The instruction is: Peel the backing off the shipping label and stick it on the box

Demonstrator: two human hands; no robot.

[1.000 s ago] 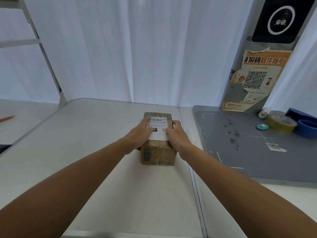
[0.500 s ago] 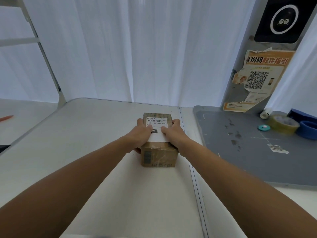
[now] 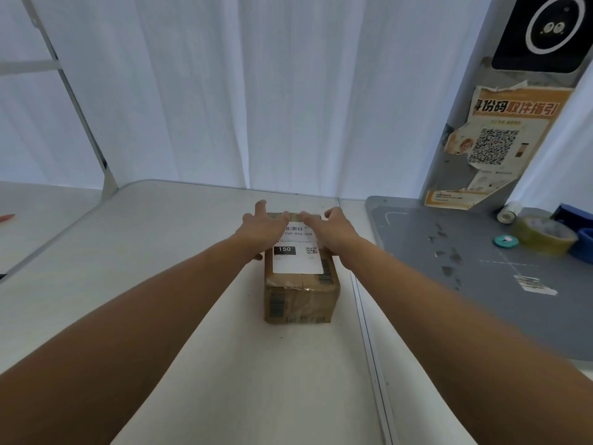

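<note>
Cardboard box (image 3: pixel 301 284) sits on the white tabletop (image 3: pixel 160 252), the shipping label (image 3: pixel 297 252) flat on its top. Left hand (image 3: pixel 263 224) and right hand (image 3: pixel 333 228) press its far end, fingers spread, gripping nothing.

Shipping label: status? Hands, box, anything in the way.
Left hand and right hand open, flat on the far end of the shipping label. Label lies flat on the cardboard box. Nothing in the way.
</note>
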